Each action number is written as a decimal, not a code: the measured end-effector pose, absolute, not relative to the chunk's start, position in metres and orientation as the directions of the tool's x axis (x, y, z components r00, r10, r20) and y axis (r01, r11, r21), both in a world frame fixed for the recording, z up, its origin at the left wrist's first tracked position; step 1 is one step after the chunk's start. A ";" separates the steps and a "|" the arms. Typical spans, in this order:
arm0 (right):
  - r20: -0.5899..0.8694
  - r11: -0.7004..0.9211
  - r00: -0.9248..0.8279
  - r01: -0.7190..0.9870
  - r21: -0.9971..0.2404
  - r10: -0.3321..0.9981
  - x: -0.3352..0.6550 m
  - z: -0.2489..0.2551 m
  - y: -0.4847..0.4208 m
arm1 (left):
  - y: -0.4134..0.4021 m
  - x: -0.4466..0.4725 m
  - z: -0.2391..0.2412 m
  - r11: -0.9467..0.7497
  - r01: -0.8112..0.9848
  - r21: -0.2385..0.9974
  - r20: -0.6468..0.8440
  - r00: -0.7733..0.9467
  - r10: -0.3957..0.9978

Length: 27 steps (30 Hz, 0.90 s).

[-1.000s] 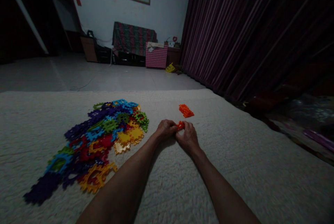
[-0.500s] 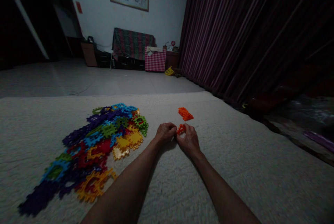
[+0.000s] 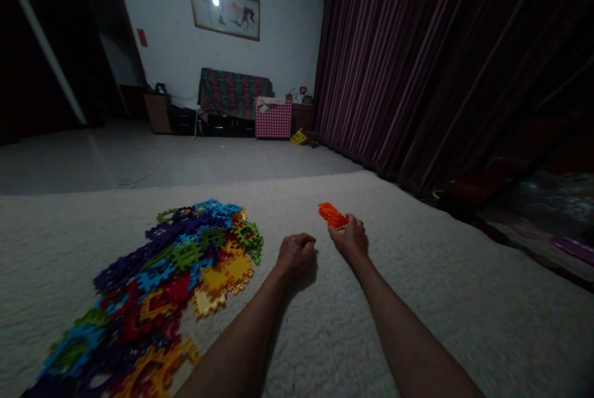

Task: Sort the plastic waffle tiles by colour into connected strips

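Colourful pile [image 3: 185, 255] left of orange pieces [image 3: 331, 214]
Their row slants away leftward; left hand [image 3: 296, 252] curled closed, right hand's [image 3: 351, 238] grip unclear.

No legible txt, nos., brands or signs.

Bare forearms [image 3: 408, 330] stretched forward, left hand [image 3: 296, 253] loosely curled, right hand [image 3: 351, 238] slightly farther out, fingers [image 3: 356, 223] bent.

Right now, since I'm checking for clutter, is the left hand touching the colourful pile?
Apart: the head view shows pale cloth between the left hand and the colourful pile.
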State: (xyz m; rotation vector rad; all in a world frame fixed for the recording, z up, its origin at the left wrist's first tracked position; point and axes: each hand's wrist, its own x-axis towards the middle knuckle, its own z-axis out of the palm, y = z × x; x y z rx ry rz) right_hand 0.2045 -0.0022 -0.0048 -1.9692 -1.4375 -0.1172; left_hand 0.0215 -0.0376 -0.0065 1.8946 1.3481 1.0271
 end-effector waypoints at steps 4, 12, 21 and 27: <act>0.460 -0.145 0.380 0.872 -0.468 0.802 0.204 -0.008 -0.003 | -0.037 0.022 -0.008 -0.322 0.488 0.811 0.256 0.199 0.946; 0.429 -0.180 0.385 0.877 -0.446 0.817 0.205 -0.008 0.000 | -0.039 0.022 -0.006 -0.343 0.504 0.793 0.277 0.203 0.939; 0.381 -0.225 0.411 0.866 -0.445 0.828 0.201 -0.002 -0.002 | -0.040 0.022 -0.005 -0.352 0.507 0.787 0.291 0.199 0.936; 0.401 -0.194 0.439 0.831 -0.521 0.804 0.202 0.000 -0.013 | -0.039 0.021 -0.006 -0.346 0.489 0.800 0.291 0.189 0.938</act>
